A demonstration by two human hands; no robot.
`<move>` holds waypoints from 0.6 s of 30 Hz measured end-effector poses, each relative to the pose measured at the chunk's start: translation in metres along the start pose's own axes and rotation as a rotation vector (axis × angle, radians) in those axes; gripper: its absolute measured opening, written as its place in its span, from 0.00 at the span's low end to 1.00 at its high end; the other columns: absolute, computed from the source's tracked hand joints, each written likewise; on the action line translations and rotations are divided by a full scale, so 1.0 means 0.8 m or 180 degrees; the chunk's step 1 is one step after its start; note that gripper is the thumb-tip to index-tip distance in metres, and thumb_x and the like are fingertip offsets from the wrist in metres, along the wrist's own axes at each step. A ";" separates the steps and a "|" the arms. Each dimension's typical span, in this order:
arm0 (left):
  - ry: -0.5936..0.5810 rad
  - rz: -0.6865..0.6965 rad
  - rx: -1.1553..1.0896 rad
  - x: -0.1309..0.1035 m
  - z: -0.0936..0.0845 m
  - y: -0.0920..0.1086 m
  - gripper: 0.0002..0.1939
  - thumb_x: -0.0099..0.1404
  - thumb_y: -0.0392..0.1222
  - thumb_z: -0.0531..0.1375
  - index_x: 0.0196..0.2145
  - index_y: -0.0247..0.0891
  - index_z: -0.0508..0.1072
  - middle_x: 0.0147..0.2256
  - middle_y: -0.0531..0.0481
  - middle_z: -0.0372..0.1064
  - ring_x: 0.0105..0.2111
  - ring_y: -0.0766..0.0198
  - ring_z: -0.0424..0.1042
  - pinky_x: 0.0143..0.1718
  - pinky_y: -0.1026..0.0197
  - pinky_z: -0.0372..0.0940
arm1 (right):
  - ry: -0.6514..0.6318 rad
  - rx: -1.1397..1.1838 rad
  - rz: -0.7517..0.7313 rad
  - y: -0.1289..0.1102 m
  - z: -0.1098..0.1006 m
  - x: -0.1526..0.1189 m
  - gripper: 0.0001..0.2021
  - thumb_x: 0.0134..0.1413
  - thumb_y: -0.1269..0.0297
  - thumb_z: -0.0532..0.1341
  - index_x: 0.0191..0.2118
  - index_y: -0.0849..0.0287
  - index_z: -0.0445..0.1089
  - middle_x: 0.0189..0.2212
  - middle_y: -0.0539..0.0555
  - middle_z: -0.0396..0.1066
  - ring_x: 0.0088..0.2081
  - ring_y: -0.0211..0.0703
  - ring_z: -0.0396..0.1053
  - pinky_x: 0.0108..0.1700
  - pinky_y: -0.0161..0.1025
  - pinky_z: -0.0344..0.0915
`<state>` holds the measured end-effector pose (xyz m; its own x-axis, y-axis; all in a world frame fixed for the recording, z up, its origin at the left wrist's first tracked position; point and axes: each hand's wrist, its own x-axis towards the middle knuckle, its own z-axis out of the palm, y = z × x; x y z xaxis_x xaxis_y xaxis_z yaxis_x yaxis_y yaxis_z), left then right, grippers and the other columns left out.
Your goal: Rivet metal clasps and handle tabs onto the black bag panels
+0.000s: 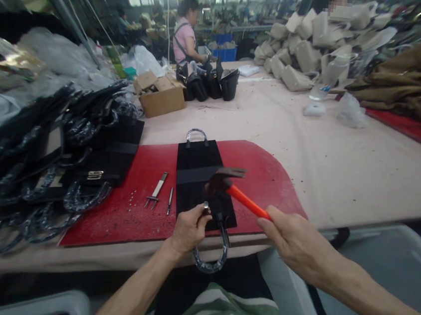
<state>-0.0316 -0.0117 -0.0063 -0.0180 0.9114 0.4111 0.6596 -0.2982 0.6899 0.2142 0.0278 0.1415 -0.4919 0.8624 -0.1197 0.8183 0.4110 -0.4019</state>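
Observation:
My right hand (292, 236) grips a claw hammer (246, 199) by its orange handle. The dark hammer head is raised over the black bag panel (197, 158), close to my left hand (190, 228). That hand is closed around a short metal punch (206, 205), whose round top shows above the fingers; its lower end is hidden. Beneath it lies the panel's near end, with a plastic-wrapped handle (210, 265) hanging past the table edge. A second wrapped handle (197, 135) stands at the far end. On the left rest a pronged metal tool (157, 192) and a thin metal rod (169, 201).
A red mat (262, 168) covers the table (339, 151) under the panel. Black bag pieces (94, 150) are heaped at left, beside a cardboard box (162, 100). Farther off are black bags (213, 80), beige bags (304, 52) and a person (185, 37). A grey bin (389, 276) stands at right.

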 end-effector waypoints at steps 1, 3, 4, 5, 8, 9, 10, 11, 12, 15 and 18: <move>0.0026 0.0018 -0.0019 0.000 0.000 0.000 0.05 0.68 0.36 0.57 0.42 0.40 0.71 0.36 0.49 0.78 0.36 0.62 0.79 0.38 0.63 0.72 | 0.0050 0.0209 0.0075 0.007 0.004 0.008 0.16 0.66 0.55 0.46 0.29 0.54 0.57 0.20 0.48 0.62 0.21 0.39 0.58 0.27 0.38 0.48; 0.0024 0.0043 -0.0068 0.000 -0.001 0.000 0.05 0.68 0.36 0.57 0.42 0.40 0.71 0.36 0.49 0.78 0.36 0.62 0.79 0.39 0.63 0.72 | 0.0065 0.0567 0.0257 0.024 0.015 0.025 0.17 0.67 0.55 0.46 0.27 0.54 0.56 0.20 0.47 0.60 0.22 0.39 0.58 0.28 0.37 0.50; -0.0006 0.0040 -0.0092 0.000 -0.001 0.000 0.05 0.69 0.37 0.57 0.42 0.40 0.71 0.36 0.50 0.78 0.36 0.63 0.79 0.38 0.63 0.72 | 0.0035 0.0667 0.0375 0.033 0.022 0.033 0.17 0.67 0.55 0.46 0.27 0.55 0.57 0.20 0.47 0.60 0.23 0.39 0.59 0.28 0.37 0.51; -0.0042 0.0029 -0.0113 0.001 -0.002 0.000 0.04 0.69 0.37 0.57 0.42 0.40 0.71 0.36 0.50 0.78 0.35 0.63 0.78 0.38 0.63 0.72 | -0.0012 0.0705 0.0498 0.043 0.030 0.041 0.17 0.67 0.56 0.46 0.27 0.55 0.58 0.21 0.47 0.61 0.24 0.39 0.60 0.29 0.37 0.52; -0.0096 0.0009 -0.0158 0.002 -0.003 0.001 0.04 0.69 0.36 0.57 0.42 0.40 0.71 0.36 0.50 0.77 0.36 0.63 0.78 0.39 0.63 0.72 | -0.0048 0.0306 0.0880 0.067 0.054 0.056 0.16 0.68 0.60 0.47 0.33 0.60 0.65 0.24 0.52 0.66 0.27 0.42 0.65 0.31 0.38 0.55; -0.0090 0.0013 -0.0161 0.002 -0.003 0.001 0.05 0.69 0.36 0.57 0.42 0.40 0.71 0.37 0.49 0.77 0.36 0.63 0.78 0.40 0.63 0.72 | 0.0056 0.0018 0.0932 0.071 0.060 0.058 0.15 0.68 0.61 0.47 0.38 0.63 0.67 0.28 0.55 0.69 0.30 0.44 0.67 0.33 0.39 0.57; -0.0075 0.0024 -0.0158 0.002 -0.004 0.001 0.05 0.69 0.37 0.57 0.42 0.40 0.71 0.37 0.49 0.78 0.37 0.63 0.78 0.40 0.63 0.72 | 0.0220 -0.0288 0.0907 0.072 0.066 0.059 0.15 0.68 0.61 0.49 0.44 0.65 0.68 0.33 0.59 0.71 0.33 0.48 0.69 0.35 0.40 0.59; -0.0063 0.0038 -0.0147 0.003 -0.005 0.001 0.05 0.69 0.37 0.57 0.42 0.39 0.71 0.37 0.49 0.78 0.37 0.62 0.79 0.41 0.63 0.72 | 0.0421 -0.0547 0.0801 0.070 0.072 0.060 0.15 0.67 0.61 0.51 0.49 0.66 0.68 0.39 0.64 0.72 0.37 0.51 0.70 0.38 0.43 0.61; -0.0053 0.0043 -0.0125 0.003 -0.005 0.002 0.05 0.69 0.37 0.57 0.43 0.39 0.71 0.37 0.49 0.78 0.37 0.62 0.79 0.41 0.62 0.72 | 0.0642 -0.0700 0.0621 0.065 0.078 0.060 0.18 0.66 0.61 0.53 0.55 0.67 0.66 0.45 0.67 0.71 0.43 0.55 0.70 0.42 0.46 0.63; -0.0086 0.0052 -0.0029 0.002 -0.007 0.003 0.06 0.69 0.37 0.57 0.43 0.39 0.72 0.38 0.48 0.78 0.38 0.61 0.79 0.41 0.62 0.73 | 0.0848 -0.0448 -0.0225 0.036 0.105 0.058 0.24 0.64 0.60 0.57 0.62 0.65 0.62 0.59 0.69 0.63 0.58 0.58 0.62 0.56 0.51 0.61; -0.0260 0.0201 0.0005 -0.002 -0.006 0.004 0.07 0.69 0.37 0.56 0.42 0.40 0.73 0.38 0.47 0.78 0.38 0.61 0.79 0.41 0.62 0.74 | 0.0533 -0.0072 -0.0748 0.007 0.143 0.055 0.32 0.58 0.56 0.63 0.64 0.63 0.61 0.66 0.66 0.55 0.67 0.61 0.50 0.65 0.56 0.51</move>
<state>-0.0326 -0.0157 -0.0020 0.0850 0.9109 0.4038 0.6586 -0.3554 0.6632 0.1630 0.0344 0.0298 -0.6145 0.7787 0.1267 0.6949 0.6102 -0.3804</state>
